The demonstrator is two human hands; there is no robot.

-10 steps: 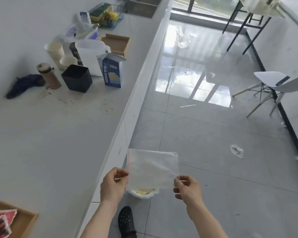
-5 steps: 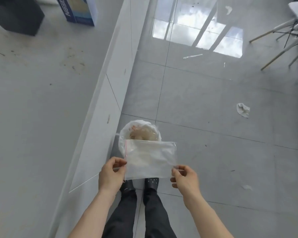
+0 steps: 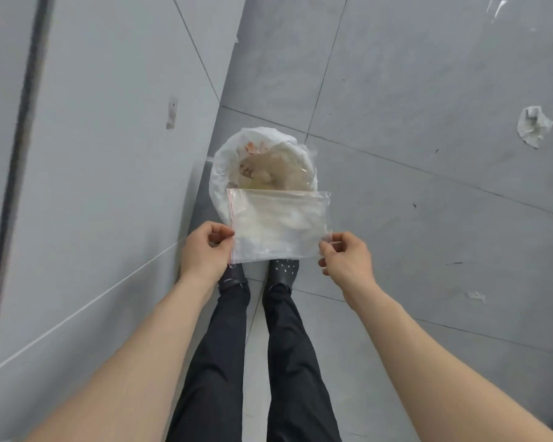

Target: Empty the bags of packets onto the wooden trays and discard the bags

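We hold the clear bag [image 3: 278, 223] over the lined bin [image 3: 262, 161].
Our left hand [image 3: 206, 248] and right hand [image 3: 345, 255] each pinch a lower corner, just nearer us than the bin.

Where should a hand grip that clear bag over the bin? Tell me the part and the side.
Grip the clear bag by its lower corners, from the near side: the left hand pinches the left one, the right hand the right. The thin film hangs flat between them, so corners likely keep it taut above the lined bin.

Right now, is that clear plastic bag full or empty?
Empty: the clear bag hangs flat and see-through between the left hand and right hand, no packets inside.
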